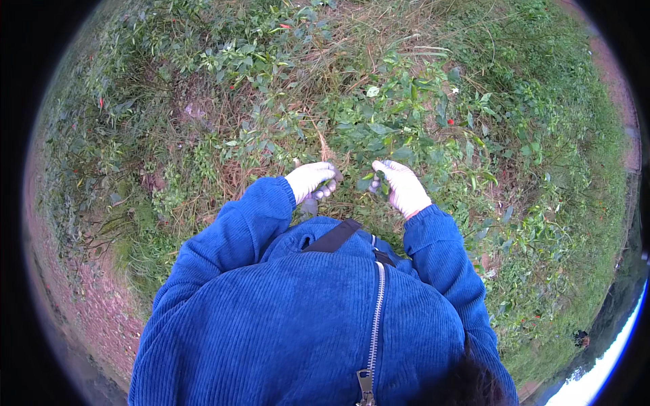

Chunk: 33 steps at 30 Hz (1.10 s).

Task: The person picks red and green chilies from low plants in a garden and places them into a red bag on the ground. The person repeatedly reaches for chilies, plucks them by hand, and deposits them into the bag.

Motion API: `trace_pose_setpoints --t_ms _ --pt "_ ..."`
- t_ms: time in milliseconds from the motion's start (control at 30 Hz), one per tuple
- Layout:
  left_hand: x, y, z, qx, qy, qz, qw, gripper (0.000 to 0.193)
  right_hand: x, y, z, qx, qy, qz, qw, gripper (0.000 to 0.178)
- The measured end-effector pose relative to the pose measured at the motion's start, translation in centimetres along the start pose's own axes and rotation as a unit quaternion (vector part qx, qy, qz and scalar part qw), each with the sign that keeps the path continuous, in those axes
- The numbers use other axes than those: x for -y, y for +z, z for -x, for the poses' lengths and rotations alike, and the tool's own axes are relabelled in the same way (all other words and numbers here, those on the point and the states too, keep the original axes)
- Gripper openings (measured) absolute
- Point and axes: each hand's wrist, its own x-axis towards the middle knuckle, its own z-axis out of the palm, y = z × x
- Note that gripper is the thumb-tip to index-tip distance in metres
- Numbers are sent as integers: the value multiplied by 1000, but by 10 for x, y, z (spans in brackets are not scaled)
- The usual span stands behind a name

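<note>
Both hands wear white gloves with grey fingertips and are close in front of my body, low among leafy chili pepper plants (389, 132). My left hand (313, 180) is closed with its fingers curled inward; whatever is in them is hidden. A short gap to the right, my right hand (401, 187) is pinched at a bit of green among its fingers, too small to tell leaf from pepper. Slim green peppers (489, 177) hang to the right of that hand. Farther off, a red pepper (451, 122) shows among the leaves.
Dry grass (352, 47) tangles between the plants ahead. More red peppers (284, 26) dot the foliage at the far side and left. Reddish bare soil (101, 304) lies at the lower left. A dark strap (334, 236) crosses my blue jacket (284, 318).
</note>
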Motion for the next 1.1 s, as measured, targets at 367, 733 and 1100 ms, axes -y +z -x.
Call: trace_pose_setpoints --t_ms 367,733,1100 --pt "-18 47 3 -31 124 -355 926 38 -18 23 4 -8 -66 270 961 32" --pt "-14 29 5 45 180 -360 914 20 -25 20 -3 -30 -48 383 922 27" --pt "-14 28 30 25 34 44 998 24 -18 6 -10 -106 -111 385 910 30"
